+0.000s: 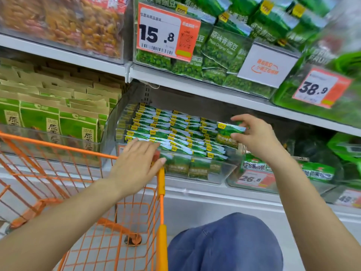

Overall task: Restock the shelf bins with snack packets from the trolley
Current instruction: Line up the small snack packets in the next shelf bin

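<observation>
On the middle shelf, straight ahead of me: one clear bin (220,173), packed with rows of green snack packets (175,133) standing on edge, yellow tags up. Rows run from the bin's back wall to its front lip; its right end is where I am working.

Right hand (254,133): thumb and fingers pinch one green packet (227,132) by its right edge, held upright at the bin's right end, touching the neighbouring rows. Room above it is narrow, bounded by the underside of the upper shelf (195,87).

Left hand (136,163): fingers straight and together, palm down, pressing flat on the front rows at the bin's left front corner. Thumb lies by the front lip, just above the trolley's corner post.

Trolley (161,192): orange wire, rim close against the shelf front below the bin's left corner. I can see no packets in the part of the basket that shows.

Left of the bin: brown-and-green boxed packs (58,122) in a neighbouring clear bin, touching side walls.

Right of the bin: another bin with a price card reading 26.8 (252,178).

Upper shelf: green pea bags (220,47) behind a 15.8 price card (166,32); a 38.9 card (320,89) further right.

Lower edge: my knee in blue cloth (224,243), beside the trolley's right side.
</observation>
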